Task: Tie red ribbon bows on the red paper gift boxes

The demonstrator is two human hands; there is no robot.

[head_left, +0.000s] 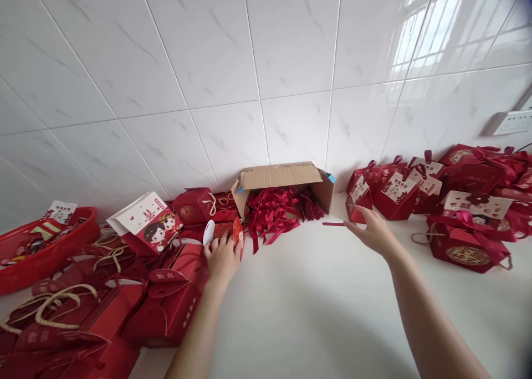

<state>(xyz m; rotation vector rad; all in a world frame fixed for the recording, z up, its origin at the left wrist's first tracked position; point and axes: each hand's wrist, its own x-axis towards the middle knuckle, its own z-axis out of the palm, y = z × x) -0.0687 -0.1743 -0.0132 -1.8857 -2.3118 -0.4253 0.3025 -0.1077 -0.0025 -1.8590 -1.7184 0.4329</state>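
Note:
At the right edge of the box pile, my left hand (223,258) has its fingers curled over a small red gift box (224,229) with rounded flaps, one showing white. My right hand (374,234) reaches in front of a small upright red gift box (358,193) with a white printed label, thumb and fingers apart. A short dark red ribbon strip (333,224) lies by the thumb tip. Between the hands, against the wall, a cardboard box (282,175) on its side holds a tangle of red ribbons (272,210) spilling out its front.
Red gift boxes with rope handles (166,296) crowd the left. A red plastic basin (89,226) with small items stands far left. Several ribbon-tied boxes (469,249) line the right. A tiled wall (291,52) rises behind the white tabletop (299,307); a socket (513,123) is at right.

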